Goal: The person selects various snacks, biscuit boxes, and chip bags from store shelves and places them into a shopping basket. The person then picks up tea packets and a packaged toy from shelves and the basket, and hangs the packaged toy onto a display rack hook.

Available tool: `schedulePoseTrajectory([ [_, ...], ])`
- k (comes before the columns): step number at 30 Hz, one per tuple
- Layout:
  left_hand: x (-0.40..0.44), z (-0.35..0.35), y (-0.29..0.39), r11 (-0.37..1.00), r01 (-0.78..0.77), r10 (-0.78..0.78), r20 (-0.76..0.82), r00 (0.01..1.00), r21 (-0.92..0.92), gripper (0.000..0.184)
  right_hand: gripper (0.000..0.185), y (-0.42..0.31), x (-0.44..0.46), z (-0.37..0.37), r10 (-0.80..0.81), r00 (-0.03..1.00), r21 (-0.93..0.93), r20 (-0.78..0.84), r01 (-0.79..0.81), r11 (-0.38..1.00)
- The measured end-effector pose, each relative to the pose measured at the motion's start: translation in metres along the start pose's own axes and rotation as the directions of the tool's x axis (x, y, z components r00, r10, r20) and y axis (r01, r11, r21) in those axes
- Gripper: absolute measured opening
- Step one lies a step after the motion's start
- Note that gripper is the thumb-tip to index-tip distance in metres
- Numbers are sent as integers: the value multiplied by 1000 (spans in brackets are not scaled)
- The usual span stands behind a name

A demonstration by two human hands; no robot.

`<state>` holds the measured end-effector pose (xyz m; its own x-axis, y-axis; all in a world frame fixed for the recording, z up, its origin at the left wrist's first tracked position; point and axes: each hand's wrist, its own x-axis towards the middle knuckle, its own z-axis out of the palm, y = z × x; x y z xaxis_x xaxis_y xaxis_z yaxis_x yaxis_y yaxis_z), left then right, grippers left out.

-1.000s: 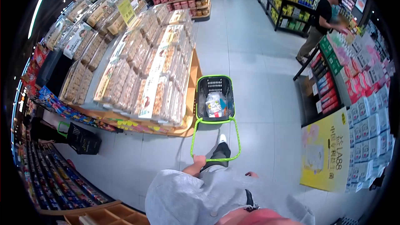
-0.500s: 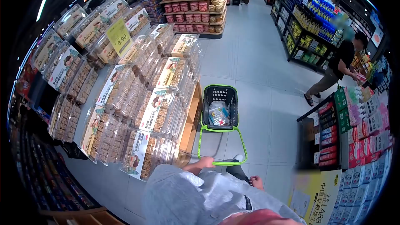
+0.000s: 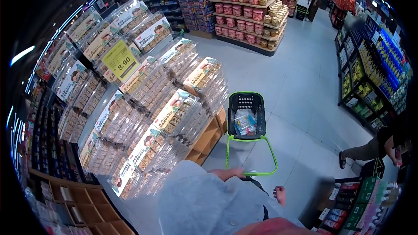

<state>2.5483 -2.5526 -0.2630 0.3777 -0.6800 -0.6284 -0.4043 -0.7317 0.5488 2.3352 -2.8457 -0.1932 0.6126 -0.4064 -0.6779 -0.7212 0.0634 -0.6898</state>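
A black shopping basket with a green rim stands on the floor ahead of my body. Clear plastic-wrapped packages lie in it. Its long green handle tilts back toward me, and my left hand is wrapped round the near left part of it. My right hand hangs to the right of the handle with its fingers curled; whether anything is in it is too small to tell.
Stacked clear boxes of snacks with a yellow price sign fill the left. Jar shelves stand ahead. A person is at the right, beside a low product display. Another person stands far back.
The view has turned left, so the snack boxes and jar shelves sit further right and the near person is at the right edge. My left hand keeps hold of the handle.
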Motion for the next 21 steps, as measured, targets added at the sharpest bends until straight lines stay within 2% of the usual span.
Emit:
schedulePoseTrajectory([
  [2, 30, -60, 40, 996, 74, -82, -145, 986, -58, 45, 24, -43, 52, -27, -31, 999, -45, 8, 31, 998],
  [4, 82, -100, 54, 982, 131, -171, -339, 925, -136, 43, 24, -88, 102, -52, -64, 994, -111, 86, 74, 991],
  [6, 117, -148, 69, 975, 54, -141, -416, 898, -215, 40, 24, -149, 132, -64, -124, 987, -146, 99, 137, 980],
  [9, 182, -196, 76, 975, -6, -88, -417, 905, -220, 38, 24, -213, 186, -69, -150, 982, -72, 117, 159, 985],
  [12, 224, -237, 97, 932, -21, -143, -419, 897, -363, 36, 25, -256, 238, -62, -136, 977, -30, 163, 142, 989],
  [13, 245, -248, 100, 915, 31, -173, -321, 931, -403, 40, 25, -266, 252, -61, -112, 976, -29, 186, 119, 992],
  [14, 248, -271, 114, 847, 104, -224, -172, 959, -521, 46, 26, -277, 268, -59, -97, 973, -27, 210, 105, 994],
  [16, 295, -285, 109, 909, 23, -149, -271, 951, -417, 45, 28, -284, 304, -64, -33, 966, -22, 258, 40, 999],
  [17, 330, -294, 97, 929, -82, -61, -369, 927, -360, 40, 29, -300, 318, -75, -6, 951, -174, 309, 63, 983],
  [18, 349, -328, 96, 900, -39, -118, -329, 937, -435, 40, 29, -307, 332, -89, 33, 934, -318, 355, 88, 944],
  [20, 388, -383, 109, 786, 39, -224, -225, 948, -617, 38, 30, -291, 380, -134, 30, 957, -296, 290, 60, 953],
  [21, 403, -418, 110, 777, 41, -238, -232, 943, -628, 38, 30, -286, 411, -152, 23, 966, -283, 259, 54, 958],
])
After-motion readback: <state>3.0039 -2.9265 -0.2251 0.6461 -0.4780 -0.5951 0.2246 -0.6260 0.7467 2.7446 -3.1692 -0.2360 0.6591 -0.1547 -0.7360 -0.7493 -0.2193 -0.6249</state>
